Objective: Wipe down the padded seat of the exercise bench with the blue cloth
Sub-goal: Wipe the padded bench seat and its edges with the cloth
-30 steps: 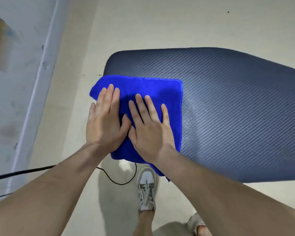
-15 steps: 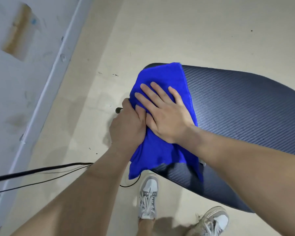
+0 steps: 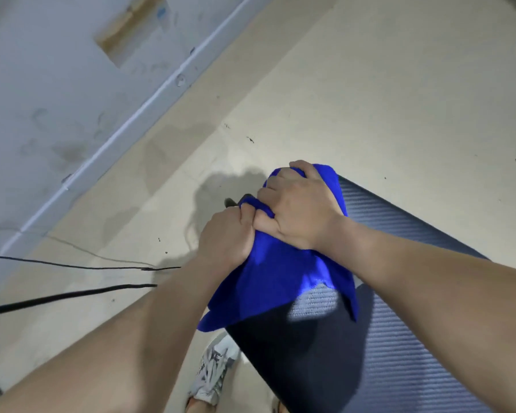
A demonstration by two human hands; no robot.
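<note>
Grip: your left hand and right hand are clenching the blue microfibre cloth.
Why: probably wrapping the ten o'clock end of the dark ribbed padded worktop.

Both hands bunched on the blue cloth at the end of the padded seat, centre-right of frame. Left hand grips the cloth's left side, fingers curled into it. Right hand clamps it from above, knuckles up, fingers wrapped over the seat's end. Cloth hangs down over the seat's near edge. Seat runs off to lower right, ribbed grey. Two black cables cross the beige floor at left. Grey sneaker at bottom centre. Wall with baseboard at upper left.
</note>
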